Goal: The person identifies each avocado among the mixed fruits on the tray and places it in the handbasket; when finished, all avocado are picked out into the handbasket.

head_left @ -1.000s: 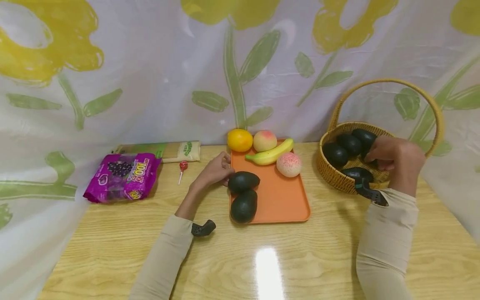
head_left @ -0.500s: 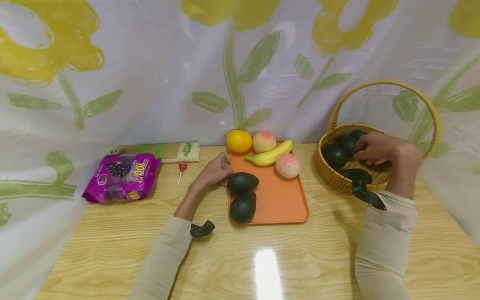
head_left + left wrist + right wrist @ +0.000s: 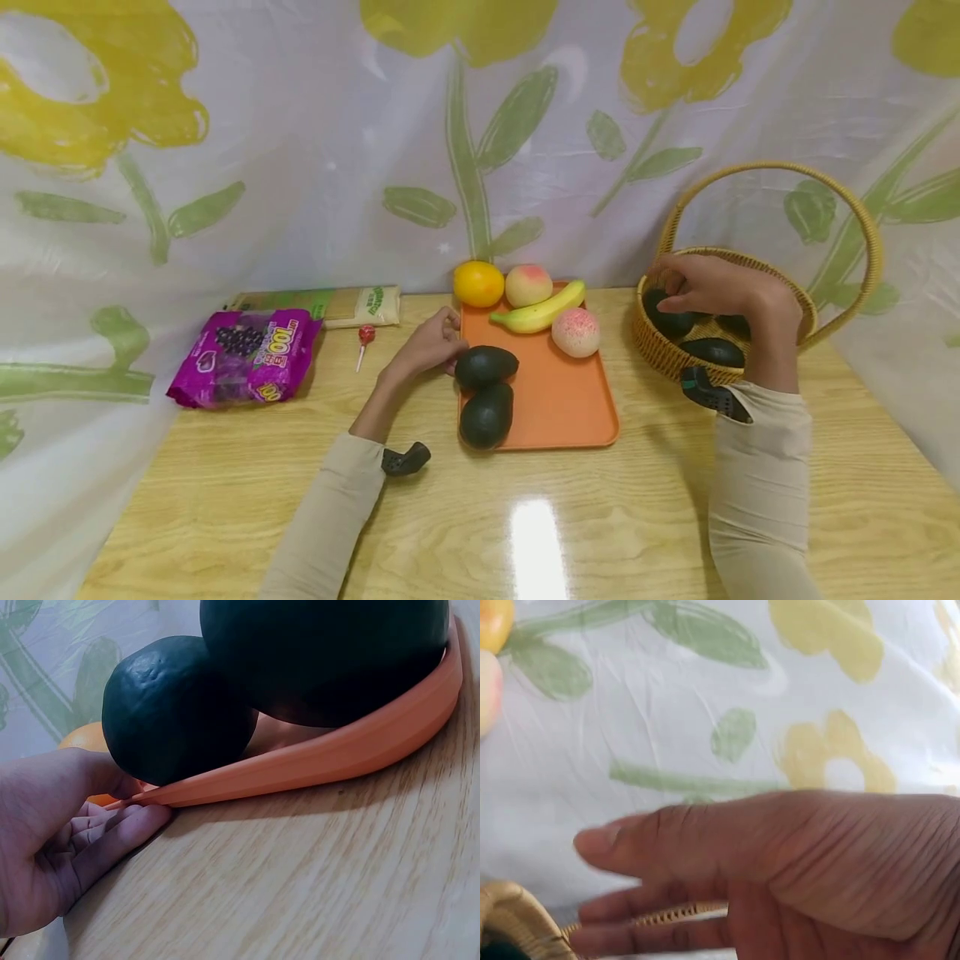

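Observation:
My left hand (image 3: 429, 342) pinches the left rim of the orange tray (image 3: 566, 408); the left wrist view shows the thumb above the rim and the fingers (image 3: 131, 829) below it. Two dark green avocados, one at the back (image 3: 486, 367) and one in front (image 3: 486, 417), lie on the tray's left side, close to that hand. Over the wicker basket (image 3: 656, 357) hovers my right hand (image 3: 723, 287), thumb apart from the fingers, holding nothing. Several avocados lie in the basket, one near its front (image 3: 714, 352); the hand hides some of them.
At the tray's back are an orange-yellow fruit (image 3: 478, 283), a peach (image 3: 528, 286), a banana (image 3: 540, 312) and a speckled peach (image 3: 576, 332). To the left lie a purple bag (image 3: 243, 358), a flat package (image 3: 352, 305) and a lollipop (image 3: 366, 335). The basket's tall handle (image 3: 873, 242) arches up.
My right hand has moved left and up over the basket, away from the avocados on its right side. The left hand has stayed at the tray's rim.

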`<state>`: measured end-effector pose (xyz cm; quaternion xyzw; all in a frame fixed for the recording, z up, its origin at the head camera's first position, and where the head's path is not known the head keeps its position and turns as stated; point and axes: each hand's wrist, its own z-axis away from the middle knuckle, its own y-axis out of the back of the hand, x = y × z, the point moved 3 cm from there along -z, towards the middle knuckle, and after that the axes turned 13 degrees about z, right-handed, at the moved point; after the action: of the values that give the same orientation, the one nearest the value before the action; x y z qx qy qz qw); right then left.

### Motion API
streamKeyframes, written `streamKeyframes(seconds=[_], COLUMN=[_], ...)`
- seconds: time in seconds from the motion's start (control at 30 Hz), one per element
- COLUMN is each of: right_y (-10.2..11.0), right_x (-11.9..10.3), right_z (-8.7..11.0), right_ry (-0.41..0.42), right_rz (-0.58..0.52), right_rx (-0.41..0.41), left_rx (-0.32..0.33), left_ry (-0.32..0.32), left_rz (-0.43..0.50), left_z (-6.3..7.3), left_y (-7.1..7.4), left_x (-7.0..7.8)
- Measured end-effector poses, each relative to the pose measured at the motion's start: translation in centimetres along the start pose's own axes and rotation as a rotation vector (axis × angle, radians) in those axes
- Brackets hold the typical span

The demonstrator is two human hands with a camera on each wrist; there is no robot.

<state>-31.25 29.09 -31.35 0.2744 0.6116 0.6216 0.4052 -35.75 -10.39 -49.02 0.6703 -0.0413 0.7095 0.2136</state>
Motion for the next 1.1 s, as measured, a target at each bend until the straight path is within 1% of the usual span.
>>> streamKeyframes(seconds=[0.1,0.17,0.27,0.33,0.43,0.5,0.63,0.73,0.8,0.93,1.1], right_y=[0.1,0.2,0.3,0.2,-0.3,-0.8,-2.2,-3.2,-4.0,-5.5,-7.1], right_x=[-1.2,-2.0,-3.4,-4.3,-5.7,-6.7,-9.0,-10.8,-11.9,-13.8,-15.4], right_z=[-0.8,-1.3,-2.2,-2.9,-4.3,-5.2,-6.8,-7.8,-8.3,-9.2,-10.0], right_ry=[0.062,0.083,0.135,0.168,0.229,0.268,0.376,0.451,0.484,0.528,0.55], right_rz=[0.022,0.023,0.014,-0.005,-0.005,-0.001,0.008,0.01,0.017,0.035,0.076], right_rx=[0.054,0.091,0.151,0.174,0.196,0.199,0.204,0.212,0.202,0.144,0.085], left_rx=[0.006,0.009,0.007,0.007,0.007,0.008,0.01,0.013,0.011,0.004,0.003], left_ry=[-0.001,0.007,0.014,0.01,-0.001,-0.004,0.001,-0.005,-0.008,0.001,0.003], left_rz=[-0.003,-0.01,-0.017,-0.016,-0.013,-0.017,-0.035,-0.044,-0.04,-0.038,-0.044], left_z=[0.1,0.1,0.1,0.1,-0.1,-0.2,-0.3,-0.3,-0.3,-0.2,-0.1], left_y=[0.1,0.2,0.2,0.1,0.0,0.0,-0.1,-0.1,-0.1,-0.1,0.0], left_x=[0.1,0.1,0.0,0.0,0.0,-0.1,-0.4,-0.4,-0.3,-0.3,-0.1])
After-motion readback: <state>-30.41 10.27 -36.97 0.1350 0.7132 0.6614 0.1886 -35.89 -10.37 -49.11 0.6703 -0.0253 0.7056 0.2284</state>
